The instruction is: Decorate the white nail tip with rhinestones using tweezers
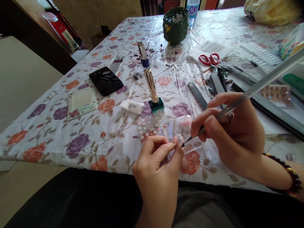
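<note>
Together, two hands (both busy) share one brush.

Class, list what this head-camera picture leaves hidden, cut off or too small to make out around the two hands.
- Small piece pinched in the left hand: mostly covered by its fingertips, head view.
- Brush in the right hand: its far end is cut by the right edge.
- Decals on the clear sheet: too small to read.
- Basket contents: hidden by its wall.
- Bottle: cut by the top edge.

Bottle label: partial letters "en"; rest unreadable
</note>
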Demonstrator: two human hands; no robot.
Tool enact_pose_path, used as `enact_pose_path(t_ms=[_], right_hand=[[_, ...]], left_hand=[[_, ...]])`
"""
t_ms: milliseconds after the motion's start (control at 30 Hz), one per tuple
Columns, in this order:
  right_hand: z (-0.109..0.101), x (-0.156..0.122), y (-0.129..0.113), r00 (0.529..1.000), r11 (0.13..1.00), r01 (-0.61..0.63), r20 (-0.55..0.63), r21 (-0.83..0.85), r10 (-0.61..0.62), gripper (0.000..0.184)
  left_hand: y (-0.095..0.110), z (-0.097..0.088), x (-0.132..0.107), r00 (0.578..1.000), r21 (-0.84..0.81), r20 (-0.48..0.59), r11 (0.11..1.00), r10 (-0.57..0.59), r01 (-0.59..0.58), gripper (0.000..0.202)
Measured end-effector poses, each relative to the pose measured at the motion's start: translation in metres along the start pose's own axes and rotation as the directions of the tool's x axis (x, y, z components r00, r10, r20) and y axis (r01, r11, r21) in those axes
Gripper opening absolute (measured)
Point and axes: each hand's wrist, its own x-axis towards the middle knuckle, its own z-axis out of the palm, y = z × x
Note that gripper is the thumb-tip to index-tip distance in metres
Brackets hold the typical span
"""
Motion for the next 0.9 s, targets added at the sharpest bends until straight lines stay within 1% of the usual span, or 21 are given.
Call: enact_pose_path(t_ms=[133, 300, 567, 733, 900], right_hand=[[-0.0001, -0.0008, 0.0001, 1.0, 1.0, -0.016, 0.007, 0.009, 0.016, 0.024], [0.0005, 0.0008, -0.0007, 1.0, 1.0, 0.0, -0.029, 0.028, 0.001, 0.025], [0.0008, 0.0003, 0.0008, 0.999, 0.998, 0.003, 0.039, 0.07, -0.006, 0.028], [0.0004, -0.0005, -0.0005, 0.999, 0.999, -0.029, -0.018, 0.035, 0.029, 0.024], [0.0002, -0.0016, -0.0026, 0.998, 0.999, 0.031, -0.06, 0.014, -0.03, 0.021]], left_hand=[[-0.0012, 0.001, -0.0004, 1.0, -0.005, -0.002, 1.0, -0.004, 0.004, 0.009], [-0.0011, 0.0015, 0.0009, 1.0, 0.002, 0.005, 1.0, -0.003, 0.003, 0.01], [0.0004, -0.0001, 0.0003, 0.999, -0.004, 0.023, 1.0, -0.029, 0.03, 0.009], [-0.0005, -0.0004, 0.0006, 0.999, -0.02, 0.032, 0.999, -0.032, 0.032, 0.008], [-0.0014, -0.0026, 0.0012, 0.995, -0.078, 0.075, 0.994, -0.072, 0.078, 0.005]])
